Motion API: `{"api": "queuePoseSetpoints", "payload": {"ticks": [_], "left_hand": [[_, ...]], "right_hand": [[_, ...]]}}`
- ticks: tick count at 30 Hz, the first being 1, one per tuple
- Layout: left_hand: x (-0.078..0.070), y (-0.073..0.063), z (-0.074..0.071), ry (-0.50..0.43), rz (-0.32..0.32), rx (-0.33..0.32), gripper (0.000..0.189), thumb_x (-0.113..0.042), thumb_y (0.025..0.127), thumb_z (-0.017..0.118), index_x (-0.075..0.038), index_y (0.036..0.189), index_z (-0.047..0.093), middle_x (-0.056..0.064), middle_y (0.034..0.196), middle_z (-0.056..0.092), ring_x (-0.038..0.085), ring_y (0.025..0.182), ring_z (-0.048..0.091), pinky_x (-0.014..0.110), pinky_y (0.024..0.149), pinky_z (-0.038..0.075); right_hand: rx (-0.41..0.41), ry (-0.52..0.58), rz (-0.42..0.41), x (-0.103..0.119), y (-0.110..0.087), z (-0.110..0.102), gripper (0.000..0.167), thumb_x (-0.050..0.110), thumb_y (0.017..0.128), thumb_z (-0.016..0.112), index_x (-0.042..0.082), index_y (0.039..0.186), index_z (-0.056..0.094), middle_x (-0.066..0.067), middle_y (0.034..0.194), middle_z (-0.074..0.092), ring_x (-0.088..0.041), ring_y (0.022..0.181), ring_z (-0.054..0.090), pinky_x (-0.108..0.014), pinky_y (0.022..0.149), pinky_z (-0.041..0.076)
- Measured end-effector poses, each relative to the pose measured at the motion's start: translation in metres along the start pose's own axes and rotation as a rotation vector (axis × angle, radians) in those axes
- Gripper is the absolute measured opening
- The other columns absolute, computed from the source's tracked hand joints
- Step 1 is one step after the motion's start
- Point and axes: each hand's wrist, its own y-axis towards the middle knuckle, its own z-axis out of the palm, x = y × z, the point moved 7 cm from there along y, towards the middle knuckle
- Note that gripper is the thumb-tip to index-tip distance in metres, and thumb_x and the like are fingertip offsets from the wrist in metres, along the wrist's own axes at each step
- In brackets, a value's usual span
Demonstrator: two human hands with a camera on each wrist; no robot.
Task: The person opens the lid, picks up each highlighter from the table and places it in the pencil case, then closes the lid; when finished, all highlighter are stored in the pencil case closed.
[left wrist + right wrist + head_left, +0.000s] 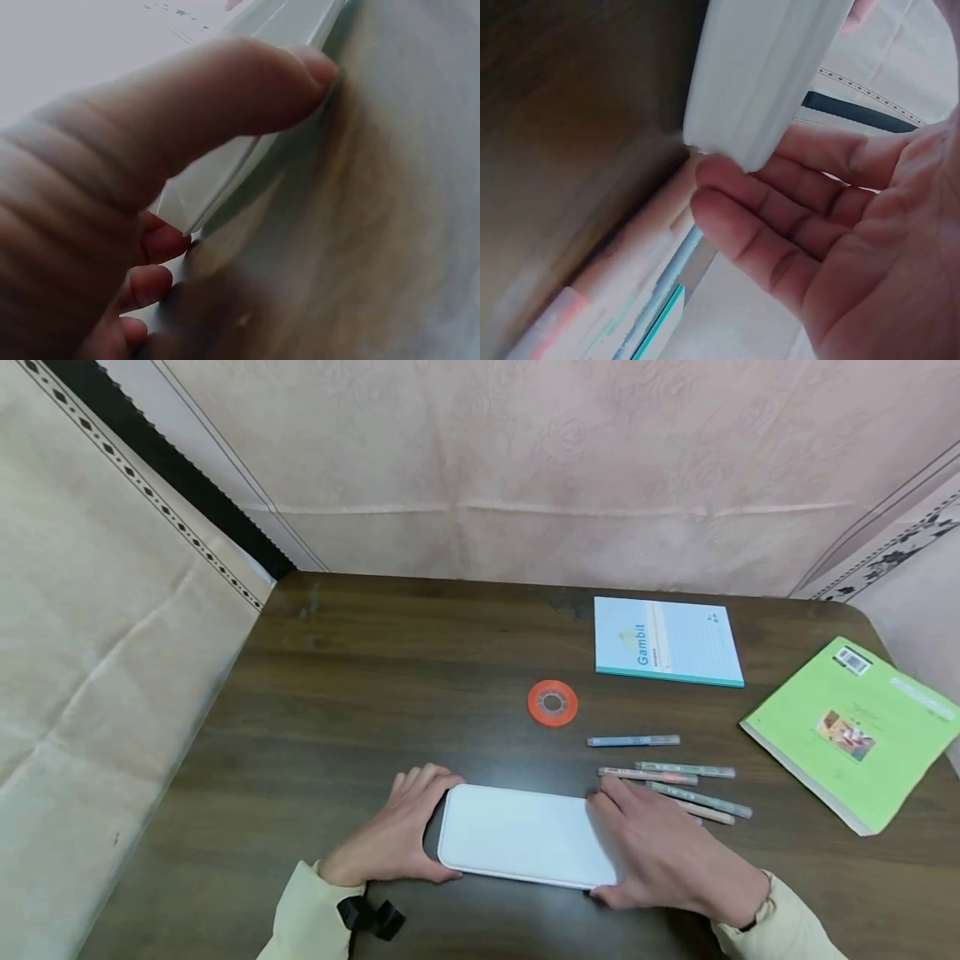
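A flat white rectangular case (525, 835) with rounded corners lies near the front of the table between both hands. My left hand (408, 831) grips its left end, the thumb on the near side and the fingers at the far corner. At the other end my right hand (660, 853) holds it, thumb at the near edge and fingers at the far right corner. The right wrist view shows fingertips against a corner of the white case (750, 82). Several pens (686, 768) lie just beyond the right hand, which partly hides some of them.
An orange tape roll (538, 703) lies on the brown table (360, 693) beyond the case. Farther back is a light blue notebook (697, 639). A green book (810, 727) rests at the right edge. Pale patterned cloth (525, 460) hangs behind the table.
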Motion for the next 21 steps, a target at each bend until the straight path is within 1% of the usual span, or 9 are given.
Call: {"api": "queuePoseSetpoints", "payload": {"ticks": [3,7,9,11,15,16,17,19,21], "left_hand": [[0.0,0.001,0.002,-0.005,0.01,-0.006,0.095,-0.053,0.059,0.089,-0.025,0.139,0.045,-0.009,0.128,0.046,0.007,0.109,0.039,0.034,0.087,0.028],[0.0,0.002,0.002,-0.003,0.012,-0.006,0.098,-0.052,0.058,0.089,-0.023,0.14,0.044,-0.007,0.128,0.046,0.008,0.109,0.038,0.035,0.088,0.028],[0.0,0.003,0.001,0.007,0.01,-0.003,0.099,-0.052,0.058,0.09,-0.021,0.14,0.044,-0.006,0.128,0.047,0.009,0.11,0.039,0.036,0.088,0.029],[-0.001,0.002,0.0,0.012,-0.003,0.006,0.1,-0.051,0.058,0.09,-0.019,0.141,0.043,-0.003,0.128,0.046,0.012,0.11,0.039,0.037,0.089,0.029],[-0.002,-0.003,-0.003,0.027,-0.053,0.016,0.102,-0.047,0.058,0.091,-0.014,0.141,0.043,0.004,0.133,0.044,0.021,0.113,0.037,0.041,0.089,0.025],[-0.002,-0.004,-0.004,0.033,-0.065,0.015,0.101,-0.046,0.058,0.091,-0.012,0.14,0.043,0.005,0.133,0.043,0.023,0.113,0.036,0.041,0.088,0.023],[-0.002,-0.005,-0.004,0.044,-0.075,0.013,0.1,-0.046,0.058,0.091,-0.01,0.139,0.044,0.007,0.134,0.043,0.025,0.114,0.035,0.042,0.088,0.023],[-0.002,-0.007,-0.004,0.057,-0.087,0.015,0.098,-0.046,0.058,0.091,-0.009,0.136,0.045,0.008,0.133,0.042,0.027,0.114,0.035,0.042,0.087,0.023],[-0.002,-0.008,-0.005,0.062,-0.086,0.011,0.095,-0.046,0.057,0.091,-0.009,0.133,0.046,0.008,0.132,0.042,0.027,0.114,0.035,0.042,0.086,0.023]], "right_hand": [[0.042,0.057,0.022,-0.005,-0.002,-0.003,0.072,0.064,0.057,0.081,0.012,0.104,0.063,0.003,0.099,0.053,-0.011,0.083,0.052,-0.032,0.072,0.05],[0.078,0.113,0.052,-0.01,-0.006,-0.007,0.071,0.066,0.067,0.076,0.012,0.113,0.067,0.001,0.113,0.06,-0.011,0.096,0.059,-0.033,0.077,0.054],[0.07,0.114,0.05,-0.011,-0.007,-0.01,0.07,0.066,0.07,0.074,0.013,0.115,0.068,0.002,0.115,0.061,-0.012,0.098,0.061,-0.034,0.078,0.054],[0.047,0.124,0.047,-0.011,-0.01,-0.015,0.064,0.065,0.075,0.071,0.015,0.115,0.069,0.003,0.116,0.063,-0.012,0.099,0.063,-0.034,0.079,0.054],[-0.027,0.199,0.047,-0.015,-0.012,-0.028,0.04,0.054,0.086,0.069,0.02,0.108,0.072,0.009,0.113,0.068,-0.009,0.102,0.066,-0.036,0.085,0.054],[-0.043,0.225,0.054,-0.016,-0.012,-0.03,0.033,0.05,0.088,0.069,0.023,0.106,0.072,0.012,0.111,0.068,-0.007,0.101,0.065,-0.035,0.084,0.054],[-0.054,0.257,0.07,-0.019,-0.011,-0.032,0.028,0.046,0.09,0.068,0.024,0.105,0.072,0.015,0.105,0.068,-0.004,0.095,0.065,-0.033,0.081,0.054],[-0.07,0.325,0.123,-0.026,-0.008,-0.033,0.017,0.038,0.092,0.068,0.026,0.103,0.071,0.02,0.091,0.065,0.001,0.08,0.061,-0.027,0.07,0.052],[-0.094,0.378,0.181,-0.033,-0.004,-0.034,0.01,0.032,0.093,0.068,0.025,0.1,0.071,0.021,0.078,0.058,0.004,0.066,0.052,-0.022,0.06,0.046]]}}
